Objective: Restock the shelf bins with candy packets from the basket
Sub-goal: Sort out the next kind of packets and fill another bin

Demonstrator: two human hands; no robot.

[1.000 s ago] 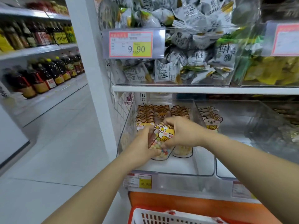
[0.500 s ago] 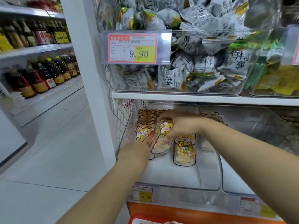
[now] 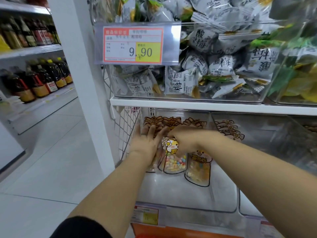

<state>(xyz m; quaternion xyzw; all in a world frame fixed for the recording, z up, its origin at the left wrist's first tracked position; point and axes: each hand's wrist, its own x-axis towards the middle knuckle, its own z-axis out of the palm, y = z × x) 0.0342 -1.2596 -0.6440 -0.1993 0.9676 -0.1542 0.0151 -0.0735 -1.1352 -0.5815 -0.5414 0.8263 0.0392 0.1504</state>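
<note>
a white shelf board (image 3: pixel 205 104) runs across the view. on it stands a big clear plastic bin (image 3: pixel 257 93) heaped with grey-white snack bags with black lettering (image 3: pixel 221 64). across the aisle on the left, dark bottles with yellow caps (image 3: pixel 42 78) stand in rows on another shelf.

under the board is a lower clear plastic bin (image 3: pixel 180 194), with a white wire mesh panel (image 3: pixel 127 127) on its left and a second clear bin (image 3: pixel 274 134) just beside it on the right. upright rows of cartoon-printed candy packets (image 3: pixel 171 120) fill its back part.

the left hand (image 3: pixel 145 141) is inside this bin, fingers straight and spread, pressing flat against the left row and holding nothing. the right hand (image 3: pixel 187 140) grips the top of a clear candy packet with a flower cartoon and pastel sweets (image 3: pixel 173 162), fingers curled over it. the packet stands upright at the front of the middle row, touching the left hand. a similar packet with an orange label (image 3: pixel 199 170) stands just to its right.

a red-and-yellow price tag reading 9.90 (image 3: pixel 133 45) hangs on the upper bin's front.
</note>
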